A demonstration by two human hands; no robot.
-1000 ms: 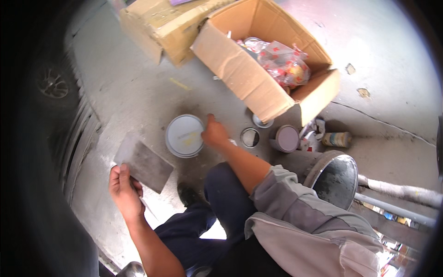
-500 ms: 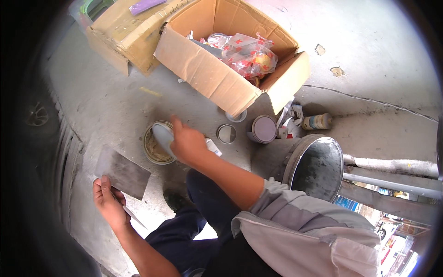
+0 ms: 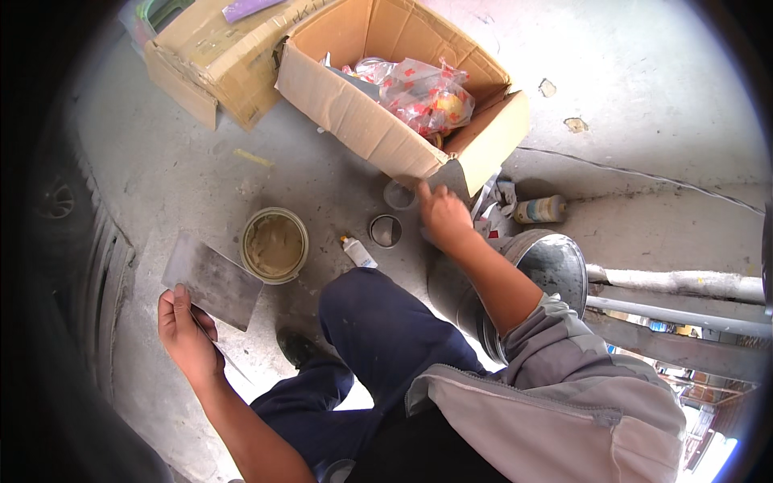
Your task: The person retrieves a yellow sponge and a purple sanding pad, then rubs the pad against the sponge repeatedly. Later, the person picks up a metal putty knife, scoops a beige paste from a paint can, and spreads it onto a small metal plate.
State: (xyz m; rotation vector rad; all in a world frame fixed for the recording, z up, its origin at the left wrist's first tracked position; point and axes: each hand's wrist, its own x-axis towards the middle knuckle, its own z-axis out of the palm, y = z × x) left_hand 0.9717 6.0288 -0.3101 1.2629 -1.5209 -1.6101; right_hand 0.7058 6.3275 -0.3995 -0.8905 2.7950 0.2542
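Note:
My left hand (image 3: 192, 326) grips a dark grey rectangular flat plate (image 3: 213, 282) by its near edge, thumb on top. A second thin flat piece (image 3: 233, 362) sticks out below the same hand. Just right of the plate stands an open round can (image 3: 275, 245) of tan paste. My right hand (image 3: 447, 216), fingers curled, is at the near corner of the cardboard box, over the spot of a lidded can; what it grips is hidden. To its left lie a small round tin (image 3: 385, 231), a clear round cup or lid (image 3: 400, 195) and a white tube with an orange cap (image 3: 358, 252).
The open cardboard box (image 3: 346, 113) holds a clear plastic bag with red marks (image 3: 427, 92). Another carton (image 3: 233, 56) stands at its left. A large grey bucket (image 3: 555, 270) is tilted at the right, near a lying bottle (image 3: 539, 210). A cable (image 3: 620, 167) crosses the floor.
My right hand has moved right, away from the open can, taking the grey rounded piece off it. The paste and white tube now show fully. My left hand still holds the plate.

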